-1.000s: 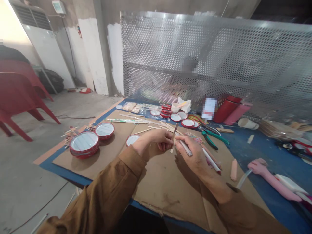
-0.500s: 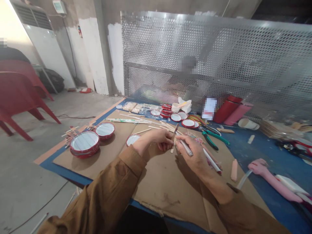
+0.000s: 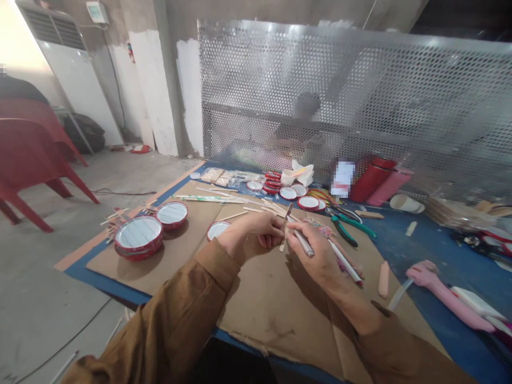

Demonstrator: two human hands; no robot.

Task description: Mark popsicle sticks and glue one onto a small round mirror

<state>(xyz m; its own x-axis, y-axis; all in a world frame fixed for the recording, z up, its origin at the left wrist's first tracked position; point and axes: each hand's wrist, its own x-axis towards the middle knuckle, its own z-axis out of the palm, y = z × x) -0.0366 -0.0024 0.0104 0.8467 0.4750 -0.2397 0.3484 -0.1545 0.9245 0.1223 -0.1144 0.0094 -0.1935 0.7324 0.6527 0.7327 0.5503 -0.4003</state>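
Observation:
A narrow flat wooden stick (image 3: 282, 247) is pinched upright in my left hand (image 3: 269, 230); its upper end looks darker above the fingertips. My right hand (image 3: 318, 253) is closed round a pale, thick pen-shaped tool (image 3: 303, 242), whose working end is hidden at the fingers, close to the stick. Both hands meet over a cardboard sheet (image 3: 272, 298). Beside my left wrist lies a round red-rimmed white lid (image 3: 218, 230). A white marker-like tube (image 3: 346, 261) rests just right of my right hand.
Red-rimmed rounds (image 3: 138, 233) are stacked at the left, by thin sticks. Green-handled pliers (image 3: 344, 231), a red bottle (image 3: 374, 178) and a phone (image 3: 343, 178) stand or lie towards the back right. A pink glue gun (image 3: 452, 298) lies right. A perforated metal panel (image 3: 256, 80) bounds the back.
Both hands keep nearly the same place and grip. My right hand and the pale tool have shifted very slightly left.

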